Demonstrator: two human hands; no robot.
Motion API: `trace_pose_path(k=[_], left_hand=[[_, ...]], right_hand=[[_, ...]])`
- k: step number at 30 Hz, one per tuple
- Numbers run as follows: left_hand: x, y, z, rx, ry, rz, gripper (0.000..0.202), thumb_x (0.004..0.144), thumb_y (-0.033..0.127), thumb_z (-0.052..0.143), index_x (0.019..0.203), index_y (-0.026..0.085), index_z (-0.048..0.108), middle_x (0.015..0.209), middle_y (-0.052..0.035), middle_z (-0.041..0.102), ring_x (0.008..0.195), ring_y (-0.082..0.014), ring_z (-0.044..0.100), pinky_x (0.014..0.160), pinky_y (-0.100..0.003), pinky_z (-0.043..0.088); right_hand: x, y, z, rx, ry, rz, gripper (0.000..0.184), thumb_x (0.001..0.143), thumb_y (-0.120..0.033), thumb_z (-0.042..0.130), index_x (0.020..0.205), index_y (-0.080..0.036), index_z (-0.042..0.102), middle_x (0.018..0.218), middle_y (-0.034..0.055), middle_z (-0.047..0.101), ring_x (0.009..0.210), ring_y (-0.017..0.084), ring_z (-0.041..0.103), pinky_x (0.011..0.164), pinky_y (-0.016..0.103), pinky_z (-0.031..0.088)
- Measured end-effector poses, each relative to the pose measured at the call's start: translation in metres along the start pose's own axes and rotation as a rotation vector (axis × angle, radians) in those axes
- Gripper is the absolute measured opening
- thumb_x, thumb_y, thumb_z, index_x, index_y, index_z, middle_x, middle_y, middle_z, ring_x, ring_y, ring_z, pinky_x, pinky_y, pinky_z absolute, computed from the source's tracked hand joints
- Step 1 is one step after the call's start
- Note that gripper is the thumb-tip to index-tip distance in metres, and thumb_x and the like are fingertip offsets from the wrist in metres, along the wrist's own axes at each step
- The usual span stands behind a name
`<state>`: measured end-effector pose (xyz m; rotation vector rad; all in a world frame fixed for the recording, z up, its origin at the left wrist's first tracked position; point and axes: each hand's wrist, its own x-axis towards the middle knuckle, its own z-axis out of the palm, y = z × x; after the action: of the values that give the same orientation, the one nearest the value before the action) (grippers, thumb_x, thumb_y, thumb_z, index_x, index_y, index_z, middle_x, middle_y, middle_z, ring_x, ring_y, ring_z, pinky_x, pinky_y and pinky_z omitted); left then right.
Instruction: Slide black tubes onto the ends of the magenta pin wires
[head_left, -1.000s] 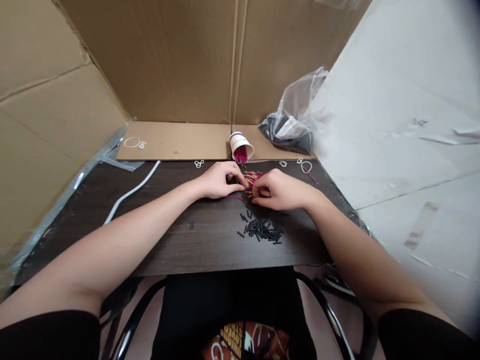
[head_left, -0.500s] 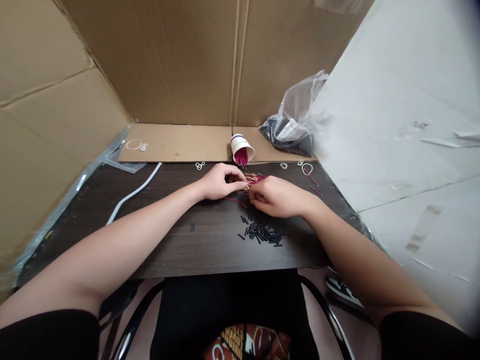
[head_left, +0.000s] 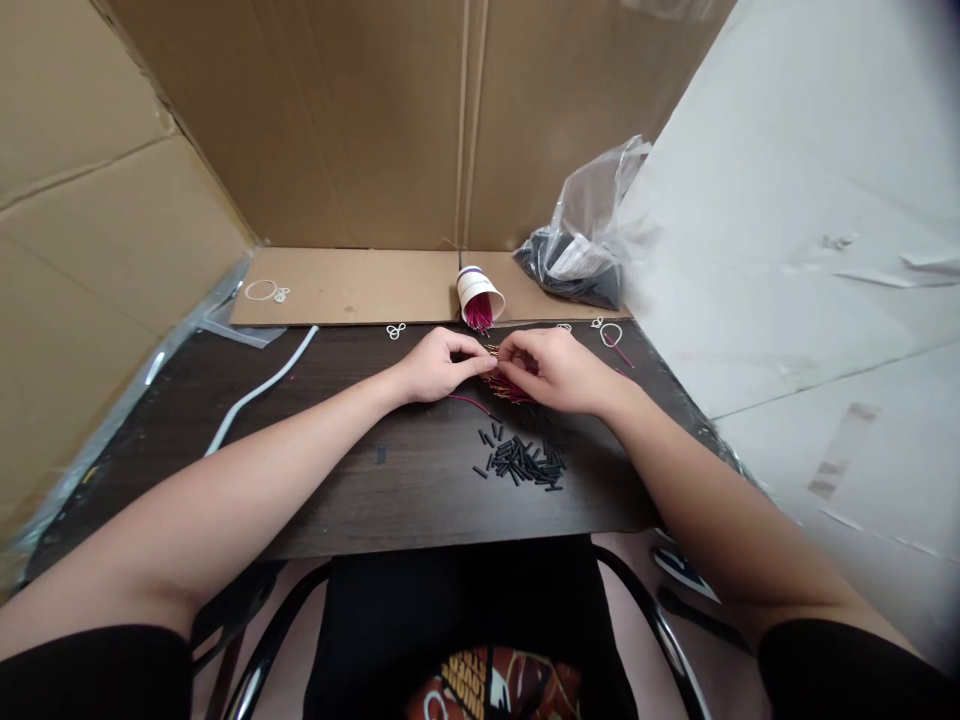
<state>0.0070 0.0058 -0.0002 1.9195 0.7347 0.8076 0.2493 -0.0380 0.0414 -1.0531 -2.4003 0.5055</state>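
Observation:
My left hand [head_left: 444,366] is closed in a pinch, thumb and forefinger meeting at the pile of magenta wires with gold-coloured ends [head_left: 510,390]. Right beside those fingertips, my right hand [head_left: 553,368] pinches too, partly covering the pile. What either pinch holds is too small to make out. Under my left hand a single magenta wire [head_left: 470,402] sticks out to the right; whether it is held or lies on the table is unclear. Short black tubes [head_left: 525,462] lie scattered on the table in front of my right hand.
A paper cup [head_left: 477,290] of magenta wires lies tipped behind my hands. At the back right sits a plastic bag [head_left: 574,262] of black pieces. White rubber bands [head_left: 611,334] and a pale tube [head_left: 262,385] lie about. Cardboard walls [head_left: 337,120] enclose the dark table [head_left: 330,510].
My right hand has moved up from the near side of the wire pile to my left fingertips, uncovering more of the pile's near part. My left hand stays nearly still.

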Motion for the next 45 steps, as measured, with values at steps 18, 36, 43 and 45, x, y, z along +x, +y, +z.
trace_pose_path(k=[18, 36, 43, 45], left_hand=[[0.004, -0.009, 0.0, -0.074, 0.147, -0.074, 0.025, 0.086, 0.041, 0.087, 0.092, 0.017, 0.085, 0.094, -0.0099, 0.083, 0.084, -0.0207, 0.072, 0.086, -0.04, 0.057], [0.006, -0.007, 0.0, -0.168, 0.19, -0.142, 0.032, 0.085, 0.047, 0.091, 0.092, 0.016, 0.084, 0.077, -0.0055, 0.073, 0.064, -0.0138, 0.054, 0.065, -0.032, 0.044], [0.005, -0.006, 0.001, -0.157, 0.179, -0.112, 0.031, 0.086, 0.046, 0.089, 0.092, 0.016, 0.084, 0.083, -0.0059, 0.077, 0.071, -0.0148, 0.06, 0.077, -0.035, 0.052], [0.005, -0.006, 0.001, -0.148, 0.18, -0.118, 0.029, 0.087, 0.044, 0.088, 0.093, 0.015, 0.084, 0.084, -0.0065, 0.078, 0.073, -0.0154, 0.062, 0.079, -0.035, 0.053]], right_hand=[[-0.001, 0.006, -0.008, -0.152, -0.28, 0.016, 0.015, 0.095, -0.011, 0.061, 0.082, -0.017, 0.067, 0.082, 0.0051, 0.071, 0.071, 0.015, 0.056, 0.07, 0.032, 0.038], [-0.003, 0.003, -0.009, 0.04, 0.029, 0.086, 0.007, 0.094, -0.018, 0.062, 0.093, -0.017, 0.069, 0.077, 0.0014, 0.069, 0.065, 0.013, 0.056, 0.068, 0.031, 0.043], [-0.002, 0.003, -0.007, 0.027, 0.013, 0.085, 0.007, 0.094, -0.017, 0.063, 0.093, -0.017, 0.069, 0.077, 0.0017, 0.07, 0.065, 0.013, 0.058, 0.067, 0.03, 0.043], [-0.002, 0.003, -0.007, 0.03, 0.01, 0.091, 0.006, 0.094, -0.017, 0.062, 0.094, -0.017, 0.069, 0.077, 0.002, 0.071, 0.066, 0.013, 0.058, 0.067, 0.03, 0.043]])
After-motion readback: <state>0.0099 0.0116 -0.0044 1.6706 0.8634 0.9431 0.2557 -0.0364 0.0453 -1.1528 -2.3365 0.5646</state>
